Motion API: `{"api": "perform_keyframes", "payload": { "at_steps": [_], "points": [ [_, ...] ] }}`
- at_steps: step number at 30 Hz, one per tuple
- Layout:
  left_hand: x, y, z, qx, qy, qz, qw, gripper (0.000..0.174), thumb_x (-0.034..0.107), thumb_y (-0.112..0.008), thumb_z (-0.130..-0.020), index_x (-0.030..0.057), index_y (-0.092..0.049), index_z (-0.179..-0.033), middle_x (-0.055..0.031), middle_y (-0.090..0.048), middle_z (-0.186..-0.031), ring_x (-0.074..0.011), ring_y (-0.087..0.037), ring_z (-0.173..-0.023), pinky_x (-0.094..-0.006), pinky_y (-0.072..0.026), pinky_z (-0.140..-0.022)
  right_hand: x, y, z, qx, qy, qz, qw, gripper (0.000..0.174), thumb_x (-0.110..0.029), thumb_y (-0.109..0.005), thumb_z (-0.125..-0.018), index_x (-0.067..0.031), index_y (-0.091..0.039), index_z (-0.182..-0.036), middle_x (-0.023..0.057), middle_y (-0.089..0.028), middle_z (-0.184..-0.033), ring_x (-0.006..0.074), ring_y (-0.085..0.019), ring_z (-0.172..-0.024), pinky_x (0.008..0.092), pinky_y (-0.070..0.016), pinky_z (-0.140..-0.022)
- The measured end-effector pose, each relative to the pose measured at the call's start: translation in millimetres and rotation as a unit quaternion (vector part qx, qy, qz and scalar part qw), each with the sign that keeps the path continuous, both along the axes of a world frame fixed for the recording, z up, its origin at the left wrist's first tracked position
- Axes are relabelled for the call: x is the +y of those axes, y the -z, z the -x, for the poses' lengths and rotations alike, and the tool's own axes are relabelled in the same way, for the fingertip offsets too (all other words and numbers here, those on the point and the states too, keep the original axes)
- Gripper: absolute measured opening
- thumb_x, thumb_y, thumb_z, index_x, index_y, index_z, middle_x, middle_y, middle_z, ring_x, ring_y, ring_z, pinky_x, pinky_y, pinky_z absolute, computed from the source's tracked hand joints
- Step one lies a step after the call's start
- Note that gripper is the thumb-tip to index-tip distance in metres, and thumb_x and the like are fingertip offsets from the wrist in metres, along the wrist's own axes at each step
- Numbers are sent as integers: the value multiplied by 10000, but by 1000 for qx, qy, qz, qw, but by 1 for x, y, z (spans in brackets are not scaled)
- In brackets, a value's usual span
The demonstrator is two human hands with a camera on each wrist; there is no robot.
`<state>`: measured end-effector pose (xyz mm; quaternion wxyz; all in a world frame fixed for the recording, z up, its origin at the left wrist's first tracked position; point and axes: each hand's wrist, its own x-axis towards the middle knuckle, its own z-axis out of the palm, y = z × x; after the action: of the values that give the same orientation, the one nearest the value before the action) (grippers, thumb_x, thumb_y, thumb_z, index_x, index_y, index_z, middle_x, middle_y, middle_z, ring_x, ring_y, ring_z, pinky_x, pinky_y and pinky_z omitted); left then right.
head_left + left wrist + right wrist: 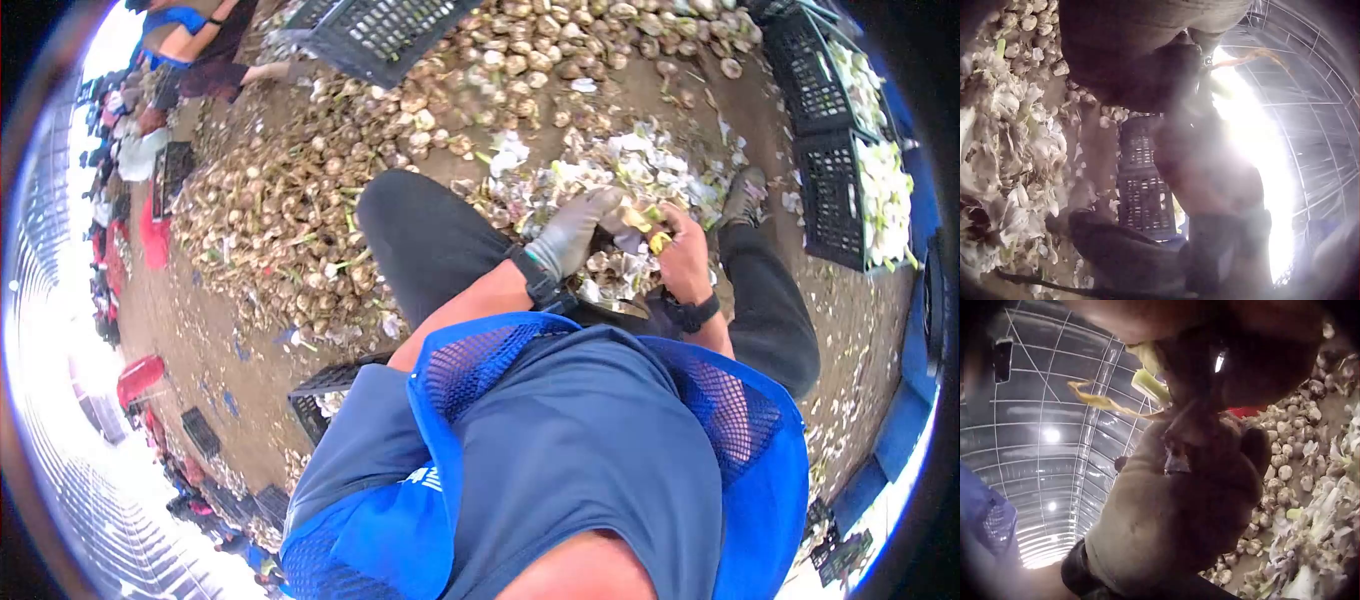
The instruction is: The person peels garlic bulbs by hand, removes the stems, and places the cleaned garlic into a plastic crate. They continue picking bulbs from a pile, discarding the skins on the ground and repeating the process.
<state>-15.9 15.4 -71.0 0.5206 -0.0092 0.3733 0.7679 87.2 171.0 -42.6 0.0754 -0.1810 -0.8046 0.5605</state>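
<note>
My left hand [570, 235], in a pale dusty glove, curls its fingers round a garlic bulb [628, 238] above a heap of peelings. The bare right hand [685, 262] grips the same bulb from the other side, something yellow around one finger. In the right wrist view, a cut green stem [1150, 386] and a dry yellow leaf strip [1107, 405] stick out between the hands. The fingers hide most of the bulb. White and purple garlic skins [640, 165] lie right under both hands, between my legs.
Unpeeled garlic bulbs [290, 210] cover the ground to the left and ahead. Black crates [835, 195] filled with pale garlic stand at the right; another crate [385, 35] is ahead. A person [190, 40] sits at the upper left. My bent knee [420, 225] is close to the left arm.
</note>
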Motion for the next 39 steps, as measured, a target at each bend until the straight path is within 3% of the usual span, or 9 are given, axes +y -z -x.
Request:
{"api": "perform_keyframes", "payload": {
  "at_steps": [3, 5, 9, 20, 21, 23, 26, 32, 39],
  "points": [
    [-3, -20, 4, -15, 4, 87, 996, 324, 333, -538, -1031, 47, -657, -1123, -4, -664, -861, -117, -635, -736, -279, -501, -638, 0, 3, 0, -95, 43, 35, 994, 188, -15, -646, -932, 3, -730, -1099, 79, -747, -963, 141, -654, -846, 287, -512, -766],
    [-11, 7, 10, 2, 28, -59, 998, 364, 326, -565, -1013, 22, -640, -1198, 7, -636, -849, -109, -633, -763, -287, -528, -676, -7, 2, -1, -101, 69, 54, 991, 195, -28, -640, -947, 8, -727, -1118, 71, -748, -949, 126, -648, -834, 283, -509, -753],
    [-7, -10, 7, 71, 21, -6, 997, 506, 290, -607, -990, 2, -532, -1400, -46, -685, -1029, -128, -666, -852, -320, -576, -782, 3, 36, -9, -30, 140, 67, 987, 194, -45, -657, -969, 22, -709, -1143, 40, -739, -966, 104, -618, -832, 279, -505, -761],
    [-16, -19, 2, 11, 38, -36, 999, 594, 152, -701, -855, 39, -514, -1407, -113, -663, -1196, -217, -694, -1017, -371, -592, -897, 46, 46, -17, 75, 319, 75, 942, 175, -36, -624, -974, 29, -686, -1124, 49, -713, -986, 141, -628, -908, 285, -500, -821],
    [-22, -40, 2, 0, 55, -10, 998, 590, 206, -733, -828, 3, -538, -1346, -84, -699, -1114, -197, -696, -1017, -353, -597, -860, 56, 40, -20, 177, 286, 200, 920, 198, -50, -621, -966, 34, -673, -1138, 72, -719, -1011, 147, -637, -928, 298, -506, -829],
    [-27, -34, 4, 20, 18, -4, 1000, 503, 221, -710, -867, -4, -580, -1297, -84, -703, -1100, -176, -682, -973, -309, -553, -834, 77, 15, -29, -74, 172, -70, 980, 254, -87, -595, -982, 30, -635, -1204, 164, -703, -1124, 228, -665, -984, 356, -511, -876],
    [-29, -5, 12, 115, 60, 105, 986, 616, 365, -693, -954, -31, -543, -1401, 0, -641, -996, -106, -560, -887, -283, -466, -800, 54, 14, -37, -27, -4, -225, 974, 469, -28, -660, -888, 27, -547, -1340, 251, -666, -1196, 444, -611, -1136, 487, -474, -1000],
    [-11, -1, -3, 307, 150, 143, 929, 646, 588, -584, -1005, 0, -638, -1266, -21, -666, -1019, -89, -553, -907, -276, -484, -816, -1, -40, -15, -22, -25, -149, 988, 172, 8, -700, -832, -7, -719, -1003, 187, -708, -998, 376, -664, -968, 440, -500, -846],
    [-11, -3, -4, 365, 147, 177, 902, 712, 575, -621, -982, -31, -605, -1356, -83, -694, -1157, -123, -605, -1028, -304, -496, -919, -7, -46, -22, -74, -26, -193, 978, 148, -61, -673, -901, -14, -733, -1028, 224, -709, -989, 426, -670, -939, 455, -512, -812]
  ]
}}
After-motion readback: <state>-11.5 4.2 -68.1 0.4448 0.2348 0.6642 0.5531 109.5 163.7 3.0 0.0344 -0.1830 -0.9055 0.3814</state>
